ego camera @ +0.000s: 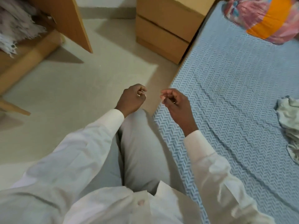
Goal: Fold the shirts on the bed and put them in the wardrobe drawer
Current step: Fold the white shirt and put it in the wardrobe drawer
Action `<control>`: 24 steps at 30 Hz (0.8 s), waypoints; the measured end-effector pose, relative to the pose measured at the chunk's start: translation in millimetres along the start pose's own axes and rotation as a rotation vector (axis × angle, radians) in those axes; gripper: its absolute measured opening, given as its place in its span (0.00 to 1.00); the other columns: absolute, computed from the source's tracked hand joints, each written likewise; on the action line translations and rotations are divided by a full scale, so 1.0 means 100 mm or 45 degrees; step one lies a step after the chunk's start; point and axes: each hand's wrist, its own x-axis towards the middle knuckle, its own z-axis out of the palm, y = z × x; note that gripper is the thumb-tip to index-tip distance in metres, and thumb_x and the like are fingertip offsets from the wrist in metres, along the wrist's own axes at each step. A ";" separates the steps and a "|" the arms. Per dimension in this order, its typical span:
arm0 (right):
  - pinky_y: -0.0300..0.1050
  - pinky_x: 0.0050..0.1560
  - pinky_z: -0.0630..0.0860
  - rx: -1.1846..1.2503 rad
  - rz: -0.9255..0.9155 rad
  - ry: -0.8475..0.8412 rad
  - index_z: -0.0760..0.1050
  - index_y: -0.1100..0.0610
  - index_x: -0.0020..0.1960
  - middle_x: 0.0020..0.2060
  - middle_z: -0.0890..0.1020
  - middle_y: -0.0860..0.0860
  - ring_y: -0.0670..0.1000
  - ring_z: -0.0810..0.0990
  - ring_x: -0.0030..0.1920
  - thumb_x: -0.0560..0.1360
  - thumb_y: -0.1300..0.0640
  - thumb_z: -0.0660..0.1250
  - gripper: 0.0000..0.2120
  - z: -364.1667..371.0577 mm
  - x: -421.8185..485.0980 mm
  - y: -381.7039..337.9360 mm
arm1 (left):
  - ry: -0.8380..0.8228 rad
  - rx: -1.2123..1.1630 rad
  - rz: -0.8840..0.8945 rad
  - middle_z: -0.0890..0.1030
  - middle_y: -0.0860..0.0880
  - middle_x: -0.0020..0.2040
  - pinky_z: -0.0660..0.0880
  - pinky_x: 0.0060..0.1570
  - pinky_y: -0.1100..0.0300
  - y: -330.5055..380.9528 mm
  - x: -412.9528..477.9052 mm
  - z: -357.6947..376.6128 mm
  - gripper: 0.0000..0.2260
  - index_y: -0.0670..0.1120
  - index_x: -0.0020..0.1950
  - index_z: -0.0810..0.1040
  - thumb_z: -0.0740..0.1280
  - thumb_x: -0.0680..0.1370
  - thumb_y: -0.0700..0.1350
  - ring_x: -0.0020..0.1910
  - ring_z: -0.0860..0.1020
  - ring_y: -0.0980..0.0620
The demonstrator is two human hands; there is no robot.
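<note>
Left hand [131, 98] and right hand [174, 103], loosely curled and empty, beside the bed [234, 94]; crumpled shirt [289, 117] on it.

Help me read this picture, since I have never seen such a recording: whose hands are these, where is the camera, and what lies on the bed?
There is no machine here: a person wears a wide-angle camera on the head, so the single picture looks forward and down at their own arms in white sleeves. The left hand and right hand hang in the air with fingers loosely curled; neither holds anything. To the right is the bed under a blue patterned sheet. On it, at the right edge, lies a crumpled pale garment, probably a shirt to be folded, and near the top a pink and orange bundle. Beside the bed stands a wooden drawer unit. At the left an open wooden wardrobe holds whitish fabric.
</note>
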 end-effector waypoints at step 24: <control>0.57 0.66 0.69 -0.892 1.134 0.728 0.68 0.51 0.72 0.79 0.48 0.59 0.62 0.64 0.73 0.73 0.56 0.68 0.28 -3.97 -1.03 2.28 | -0.867 1.558 0.576 0.46 0.45 0.81 0.64 0.68 0.40 1.51 0.00 3.00 0.40 0.54 0.80 0.46 0.66 0.77 0.61 0.78 0.50 0.40</control>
